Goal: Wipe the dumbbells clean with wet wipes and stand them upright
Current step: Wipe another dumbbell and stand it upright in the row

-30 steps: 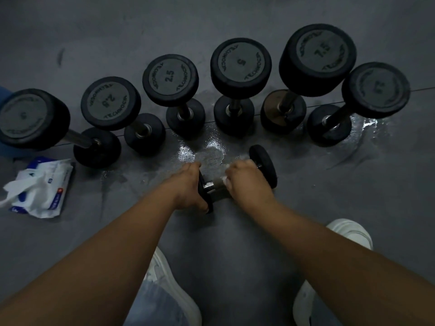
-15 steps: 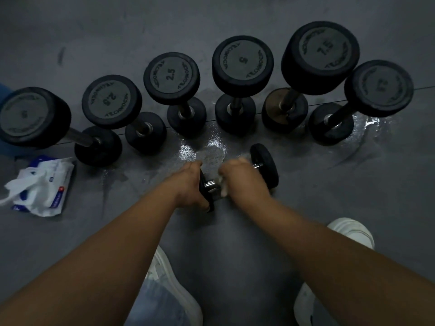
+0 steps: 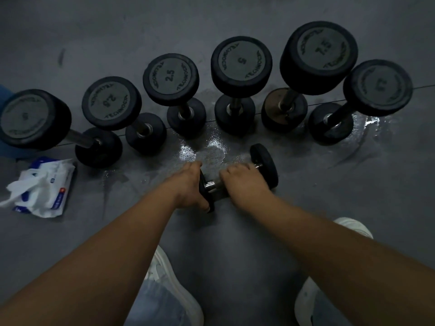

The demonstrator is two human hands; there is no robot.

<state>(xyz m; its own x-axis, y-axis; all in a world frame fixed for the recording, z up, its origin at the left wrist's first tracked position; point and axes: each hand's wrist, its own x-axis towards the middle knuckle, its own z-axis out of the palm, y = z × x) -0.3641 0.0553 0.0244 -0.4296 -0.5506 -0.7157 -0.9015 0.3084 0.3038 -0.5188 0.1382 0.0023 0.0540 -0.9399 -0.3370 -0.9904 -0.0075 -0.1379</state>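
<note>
A small black dumbbell (image 3: 264,164) lies on its side on the grey floor in front of me. My left hand (image 3: 188,187) grips its left head. My right hand (image 3: 244,184) curls over the metal handle; a wipe under it is not visible now. Behind it, several black dumbbells stand upright in a row, among them a 2.5 one (image 3: 170,78), a 5 one (image 3: 241,63) and a 7.5 one (image 3: 319,56).
An open pack of wet wipes (image 3: 44,187) lies on the floor at the left. Wet patches (image 3: 211,147) shine on the floor behind the lying dumbbell. My white shoes (image 3: 174,285) are at the bottom.
My right hand has slid along the handle: first toward the left head, now back to the right. The white wipe seen under it earlier is hidden. My left hand has stayed put.
</note>
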